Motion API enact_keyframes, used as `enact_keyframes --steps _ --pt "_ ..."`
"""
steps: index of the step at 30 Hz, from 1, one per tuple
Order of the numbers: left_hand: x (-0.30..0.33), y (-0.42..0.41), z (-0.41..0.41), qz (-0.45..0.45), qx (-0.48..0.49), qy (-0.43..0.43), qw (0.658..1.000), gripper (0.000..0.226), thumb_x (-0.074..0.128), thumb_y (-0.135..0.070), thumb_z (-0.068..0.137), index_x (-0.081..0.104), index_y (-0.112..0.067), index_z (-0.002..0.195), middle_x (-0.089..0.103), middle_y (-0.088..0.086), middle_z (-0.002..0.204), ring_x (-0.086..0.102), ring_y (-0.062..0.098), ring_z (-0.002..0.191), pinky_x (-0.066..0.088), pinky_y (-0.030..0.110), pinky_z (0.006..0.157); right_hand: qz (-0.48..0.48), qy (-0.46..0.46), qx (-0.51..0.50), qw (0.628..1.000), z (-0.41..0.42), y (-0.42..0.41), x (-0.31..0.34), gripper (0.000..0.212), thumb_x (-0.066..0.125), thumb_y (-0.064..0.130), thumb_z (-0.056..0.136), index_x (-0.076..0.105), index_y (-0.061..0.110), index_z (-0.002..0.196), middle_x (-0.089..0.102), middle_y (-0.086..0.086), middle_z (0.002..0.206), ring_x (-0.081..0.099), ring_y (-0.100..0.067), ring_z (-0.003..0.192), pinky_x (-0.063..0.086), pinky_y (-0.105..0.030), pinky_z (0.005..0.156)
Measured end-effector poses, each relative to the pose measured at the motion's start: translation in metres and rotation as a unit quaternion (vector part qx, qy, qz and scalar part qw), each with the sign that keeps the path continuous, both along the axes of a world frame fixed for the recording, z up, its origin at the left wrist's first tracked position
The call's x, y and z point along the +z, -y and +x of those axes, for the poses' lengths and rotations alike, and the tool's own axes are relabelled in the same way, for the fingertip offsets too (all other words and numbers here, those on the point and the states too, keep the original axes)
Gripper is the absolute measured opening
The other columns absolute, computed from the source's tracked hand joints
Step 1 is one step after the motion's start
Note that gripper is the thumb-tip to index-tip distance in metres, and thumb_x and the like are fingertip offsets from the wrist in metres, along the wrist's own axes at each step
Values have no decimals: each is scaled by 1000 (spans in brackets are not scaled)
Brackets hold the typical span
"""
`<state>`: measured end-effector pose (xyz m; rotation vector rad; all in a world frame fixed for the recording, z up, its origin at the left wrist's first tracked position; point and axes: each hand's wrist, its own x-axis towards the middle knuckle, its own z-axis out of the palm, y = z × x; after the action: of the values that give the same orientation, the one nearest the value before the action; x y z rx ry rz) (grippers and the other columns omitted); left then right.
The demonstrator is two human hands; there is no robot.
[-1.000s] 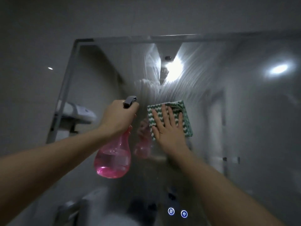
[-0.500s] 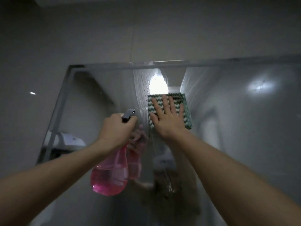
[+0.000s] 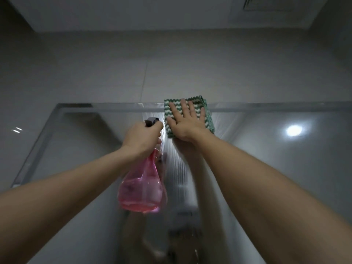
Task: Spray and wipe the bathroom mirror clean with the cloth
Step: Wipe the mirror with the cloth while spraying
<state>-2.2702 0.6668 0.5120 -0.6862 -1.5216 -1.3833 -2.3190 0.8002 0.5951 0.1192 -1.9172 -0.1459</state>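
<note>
Two hands up: right hand (image 3: 187, 125) flat on cloth (image 3: 206, 119), left hand (image 3: 142, 139) round spray bottle (image 3: 143, 189).

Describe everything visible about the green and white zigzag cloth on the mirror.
The green and white zigzag cloth looks like soft, ribbed microfibre, folded into a thick square with layered edges showing on its right side. It lies flat against the wall mirror at the top edge, its upper border overlapping the frame. The right hand presses on it with straight, spread fingers, covering its middle. A streaky wiped band runs down the glass below it.
</note>
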Motion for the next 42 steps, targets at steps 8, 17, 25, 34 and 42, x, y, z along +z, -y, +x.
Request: enact_keyframes --steps 8,17,25,34,42 --pt "-17 -2 8 -31 15 1 999 27 51 -22 92 61 -2 77 66 15 81 50 5 35 44 20 36 -2 -32 2 999 7 -26 7 56 13 52 101 -5 37 151 -14 -2 160 -14 -21 146 -17 -50 112" --pt "-69 -4 22 -56 -14 52 997 28 52 -27 88 63 -5 75 69 14 80 55 19 48 51 36 59 -54 -36 -17 998 18 -64 -89 56 12 50 101 -9 34 151 -18 -5 159 -17 -21 146 -17 -50 112" --pt "-167 13 32 5 -68 131 989 24 51 -25 82 60 -11 64 66 7 64 51 15 37 50 28 45 -45 -29 -14 998 9 -42 -250 57 12 48 100 -4 31 152 -11 -8 160 -12 -23 147 -19 -50 111" --pt "-264 -22 31 56 -105 163 979 24 51 -11 92 58 -13 69 46 -13 29 47 1 29 31 11 29 90 -24 -11 996 16 -54 -382 52 30 47 95 39 32 144 31 -5 154 29 -21 141 14 -52 114" --pt "-268 -97 37 -10 -111 138 984 26 60 -23 80 66 -18 55 66 -6 56 59 9 54 48 28 56 77 -69 -47 993 46 -194 -378 52 31 50 96 35 34 146 31 -3 154 30 -20 141 21 -49 113"
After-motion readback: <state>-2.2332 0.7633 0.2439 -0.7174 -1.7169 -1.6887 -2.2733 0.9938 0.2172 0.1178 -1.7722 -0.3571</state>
